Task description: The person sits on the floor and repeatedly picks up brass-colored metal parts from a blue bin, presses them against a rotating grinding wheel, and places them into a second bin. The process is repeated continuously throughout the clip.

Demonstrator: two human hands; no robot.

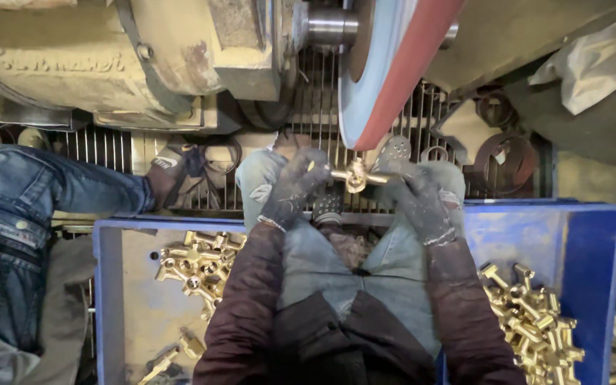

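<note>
Brass is the material in hand: a small T-shaped brass fitting [355,175] held level between two gloved hands, just below the rim of a large grinding wheel [386,68] whose edge is red-brown and whose face is pale blue. Whether the fitting touches the wheel cannot be told from this view.

Left hand [295,189] — dark, dusty work glove, fingers curled and pressed together around the left arm of the fitting. Right hand [416,194] — same kind of glove, fingers closed on the right arm of the fitting, with the thumb side uppermost. Both forearms wear dark maroon quilted sleeves [249,299] and rest over the person's knees, which are clad in faded blue jeans.

Behind the wheel sits a beige, grime-coated motor housing [94,57], with a bare steel shaft [331,27] joining it to the wheel. A slatted metal grate [319,93] lies beneath the wheel and the hands.

Near the lap, a blue tray [586,235] spans the frame. Its left compartment holds a loose heap of brass fittings [197,267]; its right compartment holds a second heap of brass parts [532,321], piled against the right wall.

At far left, another person's leg [30,199] in blue denim enters the picture, well apart from the hands. A crumpled pale cloth [593,64] lies at upper right.
</note>
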